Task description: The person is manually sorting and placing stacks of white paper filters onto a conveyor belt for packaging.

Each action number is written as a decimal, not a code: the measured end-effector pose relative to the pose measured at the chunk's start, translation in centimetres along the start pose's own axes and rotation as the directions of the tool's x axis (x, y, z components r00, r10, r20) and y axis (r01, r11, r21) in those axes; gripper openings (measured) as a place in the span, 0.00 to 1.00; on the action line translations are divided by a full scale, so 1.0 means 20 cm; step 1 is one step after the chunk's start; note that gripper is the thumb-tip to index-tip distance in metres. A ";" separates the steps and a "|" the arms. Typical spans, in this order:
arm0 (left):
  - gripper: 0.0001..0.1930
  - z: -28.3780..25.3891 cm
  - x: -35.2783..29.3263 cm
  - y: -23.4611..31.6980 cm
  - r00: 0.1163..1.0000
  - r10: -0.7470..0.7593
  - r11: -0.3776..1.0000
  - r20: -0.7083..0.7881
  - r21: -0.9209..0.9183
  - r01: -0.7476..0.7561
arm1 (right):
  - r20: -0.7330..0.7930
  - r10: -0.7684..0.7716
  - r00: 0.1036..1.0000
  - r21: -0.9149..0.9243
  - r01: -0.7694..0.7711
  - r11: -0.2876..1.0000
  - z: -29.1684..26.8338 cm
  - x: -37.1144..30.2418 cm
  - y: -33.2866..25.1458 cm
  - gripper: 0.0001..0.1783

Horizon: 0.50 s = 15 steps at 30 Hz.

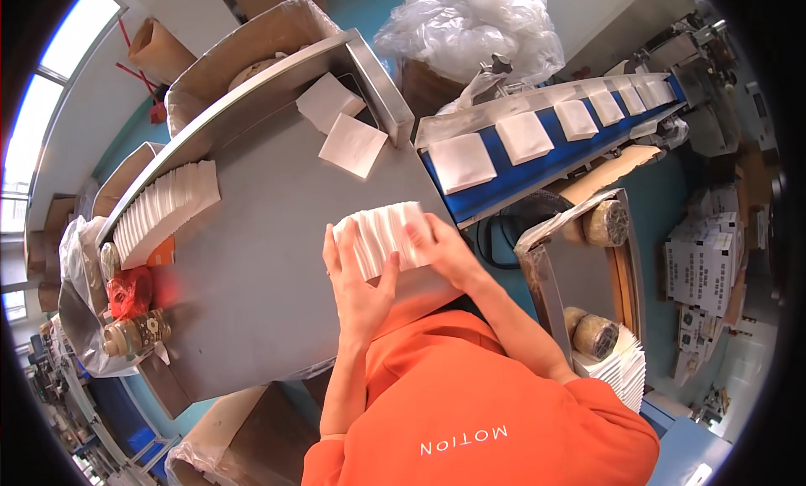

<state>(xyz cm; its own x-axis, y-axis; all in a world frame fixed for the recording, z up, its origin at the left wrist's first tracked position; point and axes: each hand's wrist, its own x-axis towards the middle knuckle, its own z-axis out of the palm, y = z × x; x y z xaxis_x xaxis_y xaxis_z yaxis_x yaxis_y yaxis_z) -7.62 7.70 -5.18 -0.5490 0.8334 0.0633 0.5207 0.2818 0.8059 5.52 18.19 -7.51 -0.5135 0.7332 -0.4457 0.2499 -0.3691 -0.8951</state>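
Observation:
A stack of white paper napkins (376, 241) is held on edge between my two hands, over the near right side of the grey metal table (260, 293). My left hand (357, 288) closes on its left end, with the thumb along the near side. On the right end my right hand (443, 249) presses with its fingers. Two loose napkin packs, one a square white napkin (353, 145), lie toward the table's far corner. Along the left rim stands a long row of white napkins (168, 209).
A blue conveyor belt (483, 202) carries several folded napkins (462, 162) at the right. Beside the table's left edge are a red plastic bag (130, 291) and tape rolls (134, 333). A cardboard box (609, 276) with more napkins (620, 364) stands at right.

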 end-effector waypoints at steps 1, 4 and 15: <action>0.38 0.01 0.00 0.02 1.000 0.007 1.000 0.007 0.008 -0.007 | 0.005 0.001 1.000 -0.020 -0.001 1.000 0.02 -0.01 0.00 0.27; 0.44 0.02 0.00 0.03 1.000 0.013 0.997 -0.001 0.070 -0.013 | 0.066 0.068 0.996 0.135 -0.076 0.988 0.02 0.00 0.03 0.25; 0.37 0.03 0.02 0.03 0.999 -0.036 0.999 0.002 -0.014 0.036 | -0.199 0.109 0.974 0.457 -0.006 0.889 -0.12 0.04 0.12 0.17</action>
<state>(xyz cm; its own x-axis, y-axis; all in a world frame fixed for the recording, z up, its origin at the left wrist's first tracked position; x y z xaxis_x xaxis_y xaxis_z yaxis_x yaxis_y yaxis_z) -7.10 8.41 -5.03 -0.5657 0.8240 0.0332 0.4917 0.3047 0.8157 7.77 19.27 -9.99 -0.3093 0.7875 -0.5331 -0.1500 -0.5940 -0.7904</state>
